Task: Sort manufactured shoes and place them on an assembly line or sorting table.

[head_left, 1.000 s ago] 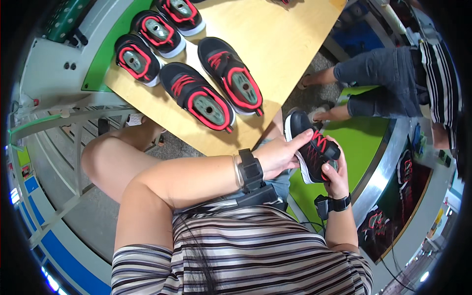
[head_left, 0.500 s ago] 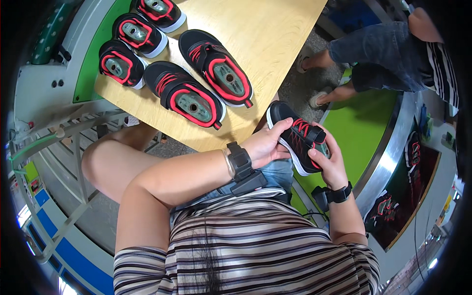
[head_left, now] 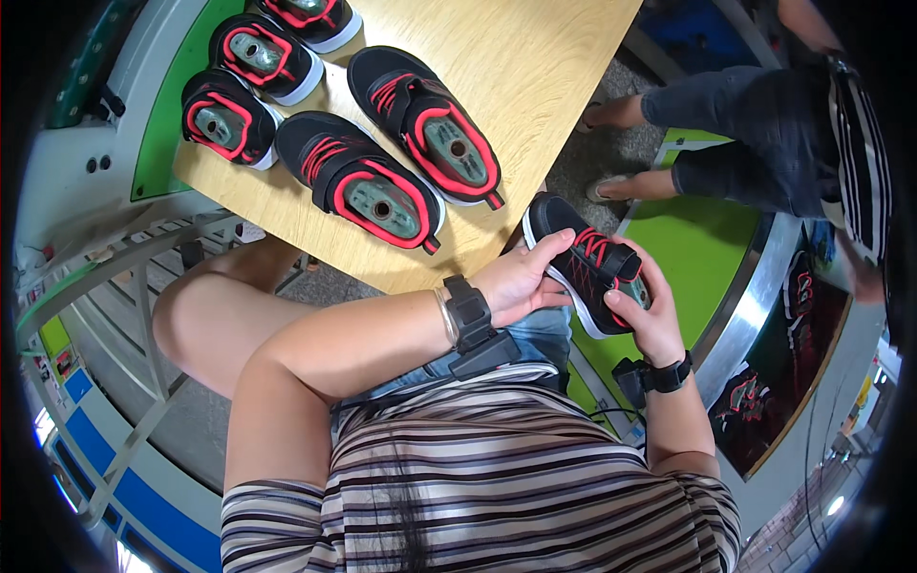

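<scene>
Between my two hands, just off the table's near right corner, is a black sneaker point(head_left: 585, 260) with red laces and a white sole, its toe pointing away to the upper left. My left hand point(head_left: 523, 279) grips the toe end, thumb on top of the upper and fingers under the sole. Around the heel end is my right hand point(head_left: 652, 310), its thumb by the collar opening and its fingers along the far side. A green last shows inside the opening. Two matching larger-looking sneakers, one at the near edge point(head_left: 330, 172) and one beside it point(head_left: 406, 105), stand on the table.
More black-and-red shoes point(head_left: 227, 119) line the left side of the wooden table point(head_left: 535, 86). A green belt point(head_left: 702, 229) with a metal rim curves on the right, where a co-worker's legs point(head_left: 735, 143) are. Shoes point(head_left: 750, 396) lie in a dark recess at the lower right.
Both hands keep their hold on the sneaker, which has shifted very slightly to the right. The co-worker at the upper right has moved, and an arm now hangs lower there.
</scene>
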Available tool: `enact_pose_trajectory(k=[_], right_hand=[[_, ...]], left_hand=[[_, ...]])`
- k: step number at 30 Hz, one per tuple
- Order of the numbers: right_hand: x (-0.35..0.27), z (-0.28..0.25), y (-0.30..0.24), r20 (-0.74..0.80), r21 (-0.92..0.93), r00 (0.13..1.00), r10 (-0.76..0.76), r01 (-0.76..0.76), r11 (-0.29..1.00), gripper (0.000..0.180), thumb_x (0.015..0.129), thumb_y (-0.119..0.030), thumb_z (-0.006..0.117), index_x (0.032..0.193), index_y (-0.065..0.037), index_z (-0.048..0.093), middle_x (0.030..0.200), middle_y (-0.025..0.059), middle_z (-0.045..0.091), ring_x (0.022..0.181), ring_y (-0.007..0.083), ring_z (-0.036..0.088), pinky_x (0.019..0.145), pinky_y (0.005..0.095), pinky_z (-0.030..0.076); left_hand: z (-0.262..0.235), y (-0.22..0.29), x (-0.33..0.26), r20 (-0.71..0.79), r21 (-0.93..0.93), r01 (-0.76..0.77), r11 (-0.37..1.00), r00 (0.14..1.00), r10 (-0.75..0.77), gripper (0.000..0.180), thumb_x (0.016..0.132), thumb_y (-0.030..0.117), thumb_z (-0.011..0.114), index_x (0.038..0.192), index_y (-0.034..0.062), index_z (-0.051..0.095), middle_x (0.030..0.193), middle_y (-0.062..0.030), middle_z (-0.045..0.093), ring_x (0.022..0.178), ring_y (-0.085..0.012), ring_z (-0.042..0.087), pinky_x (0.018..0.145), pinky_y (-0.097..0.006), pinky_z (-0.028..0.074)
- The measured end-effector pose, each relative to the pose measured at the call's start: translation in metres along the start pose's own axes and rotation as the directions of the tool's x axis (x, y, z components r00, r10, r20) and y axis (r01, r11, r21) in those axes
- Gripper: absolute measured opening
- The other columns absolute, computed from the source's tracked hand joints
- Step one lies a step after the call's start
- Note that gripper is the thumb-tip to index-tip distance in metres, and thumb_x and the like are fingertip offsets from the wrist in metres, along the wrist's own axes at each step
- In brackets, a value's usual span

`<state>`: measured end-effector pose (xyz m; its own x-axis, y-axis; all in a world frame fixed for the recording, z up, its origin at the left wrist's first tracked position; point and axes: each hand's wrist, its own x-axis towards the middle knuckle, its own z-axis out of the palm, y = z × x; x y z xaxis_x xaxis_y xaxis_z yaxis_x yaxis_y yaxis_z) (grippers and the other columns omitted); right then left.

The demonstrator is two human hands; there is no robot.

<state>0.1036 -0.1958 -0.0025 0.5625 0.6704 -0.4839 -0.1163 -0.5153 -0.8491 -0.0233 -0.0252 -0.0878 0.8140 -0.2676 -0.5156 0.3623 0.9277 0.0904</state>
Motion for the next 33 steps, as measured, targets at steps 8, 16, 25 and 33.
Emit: enact_pose_trajectory(k=[8,16,25,33], right_hand=[[0.000,0.013,-0.048,-0.018,-0.198,1.000,0.005,-0.008,0.980,0.064,0.081,-0.009,0.077,0.140,0.000,0.053,0.134,0.0133,0.061,0.125,0.0205,0.056,0.110,0.0344,0.039],[-0.004,0.030,-0.091,-0.059,-0.398,0.998,-0.001,-0.022,0.917,0.055,0.081,-0.006,0.075,0.134,0.001,0.058,0.122,0.0145,0.067,0.115,0.0210,0.063,0.103,0.0332,0.045],[0.019,-0.015,-0.038,0.120,-0.121,0.985,-0.127,0.141,0.983,0.057,0.081,-0.009,0.077,0.134,0.000,0.059,0.126,0.0107,0.065,0.115,0.0181,0.061,0.103,0.0316,0.045],[-0.019,-0.026,0.056,0.139,0.514,0.972,-0.191,0.094,0.853,0.082,0.070,-0.012,0.082,0.145,-0.002,0.049,0.141,0.0123,0.056,0.128,0.0219,0.055,0.114,0.0366,0.037]], left_hand=[[0.004,0.005,-0.002,0.075,-0.109,0.061,0.992,0.996,-0.053,0.046,0.106,0.047,0.047,0.138,0.0150,0.052,0.127,-0.0067,0.068,0.113,-0.0209,0.067,0.098,-0.038,0.053],[0.006,0.002,-0.001,0.236,-0.212,0.121,0.970,0.969,-0.069,0.055,0.104,0.053,0.043,0.144,0.0143,0.048,0.133,-0.0089,0.065,0.118,-0.0237,0.065,0.104,-0.043,0.049],[-0.003,0.001,0.002,0.070,0.090,-0.002,0.996,0.998,-0.005,0.061,0.102,0.061,0.044,0.138,0.0126,0.055,0.135,-0.0100,0.061,0.118,-0.0290,0.061,0.101,-0.049,0.051],[0.037,0.033,-0.086,0.066,0.782,-0.333,0.527,0.884,0.462,0.042,0.109,0.026,0.050,0.143,0.0015,0.054,0.115,-0.0068,0.070,0.097,-0.0130,0.069,0.088,-0.029,0.056]])
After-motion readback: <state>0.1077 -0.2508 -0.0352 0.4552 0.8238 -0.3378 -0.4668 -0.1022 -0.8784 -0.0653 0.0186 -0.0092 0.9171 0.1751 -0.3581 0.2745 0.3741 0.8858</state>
